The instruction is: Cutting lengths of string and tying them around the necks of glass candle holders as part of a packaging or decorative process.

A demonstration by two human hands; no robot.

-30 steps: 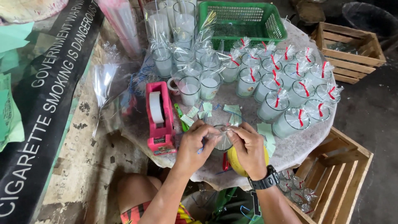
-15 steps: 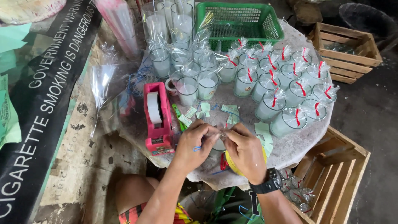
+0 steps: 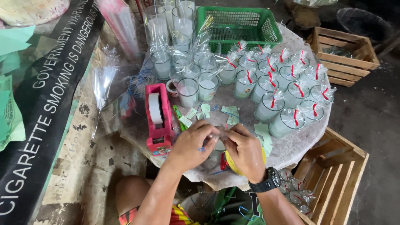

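My left hand point(image 3: 192, 143) and my right hand point(image 3: 243, 151) meet over the near edge of a small round table point(image 3: 291, 146). Between their fingertips sits a clear-wrapped glass candle point(image 3: 219, 134), mostly hidden by the fingers. Both hands pinch the cellophane at its top. A black watch is on my right wrist. A pink tape dispenser point(image 3: 158, 118) stands just left of my left hand. Small green paper labels point(image 3: 228, 111) lie scattered right behind the hands.
Several wrapped candle glasses with red ties point(image 3: 287, 93) fill the table's right side; unwrapped ones point(image 3: 188, 92) stand behind the labels. A green plastic basket point(image 3: 239, 25) is at the back. Wooden crates point(image 3: 339, 160) sit to the right. Clear bags point(image 3: 104, 83) lie left.
Both hands have stayed over the candle at the table's near edge; the fingers have shifted slightly and closed tighter around the top of the wrapping.
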